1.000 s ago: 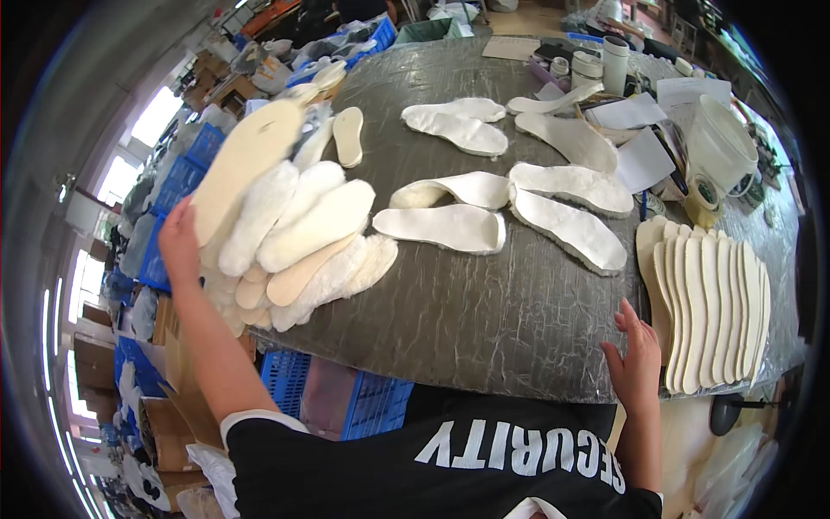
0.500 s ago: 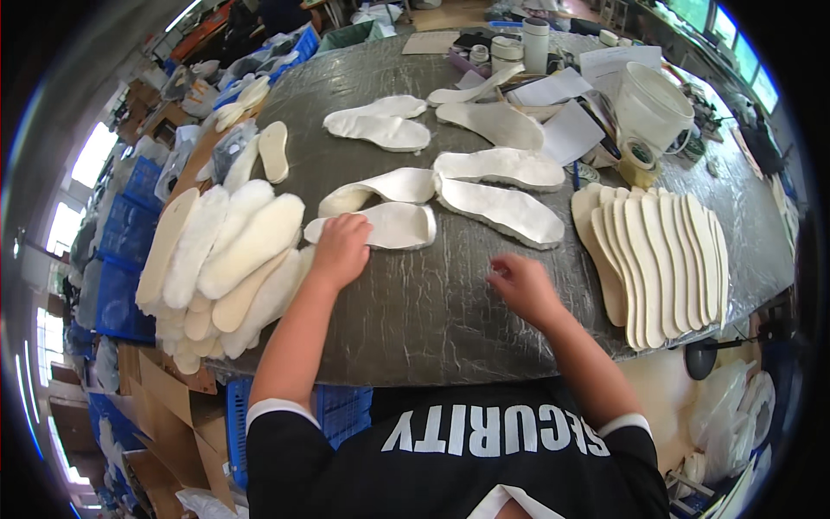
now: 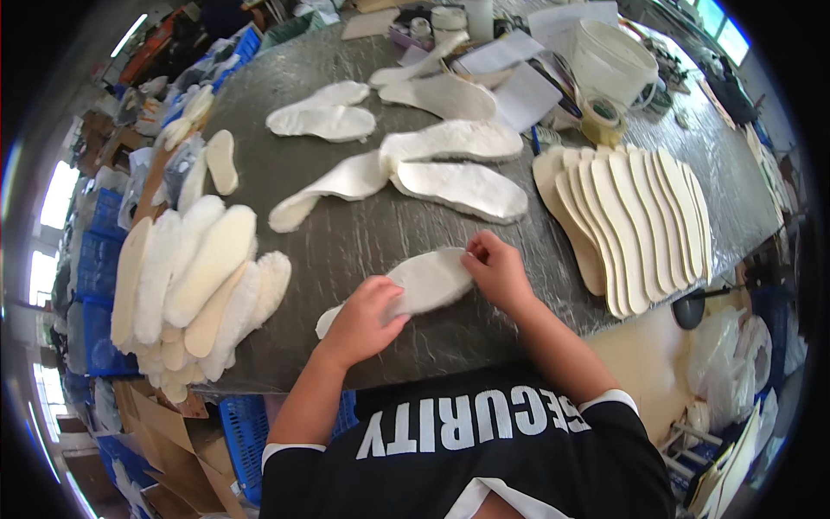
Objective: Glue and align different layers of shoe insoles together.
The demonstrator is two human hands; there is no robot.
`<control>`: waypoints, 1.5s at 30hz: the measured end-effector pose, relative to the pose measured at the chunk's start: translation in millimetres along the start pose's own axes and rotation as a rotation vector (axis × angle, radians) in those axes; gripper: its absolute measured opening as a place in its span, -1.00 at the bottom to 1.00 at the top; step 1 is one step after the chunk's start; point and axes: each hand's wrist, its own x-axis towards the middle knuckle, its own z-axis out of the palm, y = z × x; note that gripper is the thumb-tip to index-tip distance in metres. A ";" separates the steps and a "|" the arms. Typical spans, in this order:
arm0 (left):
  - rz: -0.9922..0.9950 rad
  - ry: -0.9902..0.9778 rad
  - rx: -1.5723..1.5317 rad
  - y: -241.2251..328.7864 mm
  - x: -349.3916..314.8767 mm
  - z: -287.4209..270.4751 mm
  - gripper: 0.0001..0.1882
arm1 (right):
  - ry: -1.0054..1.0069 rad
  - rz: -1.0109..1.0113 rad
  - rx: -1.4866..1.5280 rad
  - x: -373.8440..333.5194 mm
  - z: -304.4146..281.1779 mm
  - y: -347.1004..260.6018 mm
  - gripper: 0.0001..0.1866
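Note:
A white insole (image 3: 430, 278) lies at a slant close to the table's near edge, held between both my hands. My left hand (image 3: 365, 324) is closed over its middle, the thumb along the near side. At its right end, the fingertips of my right hand (image 3: 500, 270) pinch the rim. Just beyond, a single curled white insole (image 3: 333, 189) touches a pair of insoles, the upper one (image 3: 454, 141) and the lower one (image 3: 462, 190) fanned apart. Farther back lie a fleecy white pair (image 3: 322, 121) and another beige-white pair (image 3: 441, 95).
Fluffy and flat insoles form a heap (image 3: 212, 268) at the left edge. On the right, cream insoles overlap in a row (image 3: 640, 233). Behind them stand a translucent bucket (image 3: 609, 65), tape rolls (image 3: 603, 121) and papers (image 3: 526, 97). Blue crates (image 3: 242, 437) sit below the table.
The near insole has come off the group toward me and to the right, in my left hand. My right hand has moved slightly left and now pinches its end. The whole view has shifted.

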 end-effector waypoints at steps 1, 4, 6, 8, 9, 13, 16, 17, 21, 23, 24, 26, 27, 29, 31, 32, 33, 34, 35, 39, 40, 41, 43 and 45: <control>-0.045 0.050 -0.200 -0.2 -7.9 1.5 -0.72 | 0.003 0.027 0.018 -15.5 -12.4 4.1 -0.88; -0.222 0.161 -0.402 -20.4 -28.4 16.5 -0.77 | 0.095 0.038 0.014 -55.4 -33.4 19.6 -0.91; -0.295 0.154 -0.313 -20.9 -29.4 18.6 -0.81 | 0.180 0.017 -0.010 -71.8 -43.5 25.6 -0.92; -0.177 0.138 -0.089 -15.9 -28.2 19.4 -0.89 | 0.233 -0.093 -0.110 -82.5 -48.1 26.9 -0.90; -0.166 0.122 -0.100 -13.8 -27.7 19.5 -0.89 | 0.259 -0.152 -0.161 -86.9 -51.0 28.1 -0.90; -0.205 0.061 -0.080 -11.3 -25.6 15.3 -0.91 | 0.327 -0.116 -0.362 -93.8 -53.4 37.8 -0.76; -0.330 -0.058 -0.058 -4.2 -24.2 5.2 -0.90 | 0.287 -0.264 -0.522 -96.0 -53.5 39.0 -0.78; -0.309 -0.070 -0.061 -3.2 -23.2 1.7 -0.90 | 0.278 -0.306 -0.517 -96.4 -53.2 38.3 -0.81; -0.414 -0.182 -0.065 -15.4 -23.0 -8.9 -0.84 | 0.350 -0.268 -0.405 -96.4 -53.2 41.3 -0.75; -0.710 -0.231 -0.146 -18.3 -20.0 -14.5 -0.85 | 0.337 -0.286 -0.402 -97.6 -55.8 46.6 -0.69; -0.688 -0.241 -0.149 -21.9 -19.8 -18.3 -0.85 | 0.306 -0.267 -0.377 -100.1 -58.3 43.6 -0.69; -0.386 -0.178 0.253 -28.4 -19.0 -25.3 -0.87 | 0.284 -0.312 -0.350 -109.2 -69.4 36.6 -0.74; -0.316 -0.119 0.319 -25.1 -17.7 -32.4 -0.89 | 0.296 -0.311 -0.358 -110.4 -85.4 33.9 -0.74; -0.346 0.023 0.297 -37.1 -20.2 -43.8 -0.90 | 0.543 -0.553 -0.594 -110.9 -137.0 34.5 -0.77; -0.370 0.050 0.282 -27.8 -12.1 -51.7 -0.90 | 0.901 -0.484 -0.906 -102.1 -213.1 55.0 -0.66; -0.413 0.085 0.277 -23.1 -10.7 -56.0 -0.90 | 0.918 -0.206 -1.014 -103.3 -248.9 46.6 -0.61; -0.408 0.090 0.271 -18.9 -6.3 -55.8 -0.90 | 0.917 -0.072 -1.176 -105.1 -283.8 50.8 -0.58; -0.413 0.080 0.253 -14.0 -1.9 -54.7 -0.89 | 0.853 -0.086 -1.296 -107.0 -317.5 61.8 -0.57; -0.415 0.066 0.233 -10.6 3.0 -52.6 -0.89 | 0.786 -0.095 -1.417 -108.9 -344.4 71.0 -0.55; -0.367 0.032 0.174 1.1 16.2 -36.5 -0.87 | 0.307 -0.008 -1.279 -92.7 -388.4 79.8 -0.60; -0.366 0.008 0.151 4.1 18.4 -33.2 -0.87 | 0.295 0.008 -1.204 -91.2 -394.2 77.9 -0.63; -0.370 -0.017 0.132 7.2 19.1 -30.8 -0.87 | 0.278 0.022 -1.124 -89.9 -399.0 78.5 -0.66; -0.342 -0.022 0.125 11.3 24.7 -26.0 -0.87 | 0.458 0.063 -0.755 -86.2 -423.3 89.7 -0.75; -0.356 -0.078 0.141 20.5 32.2 -22.1 -0.86 | 0.710 0.017 -0.707 -68.3 -431.5 79.9 -0.78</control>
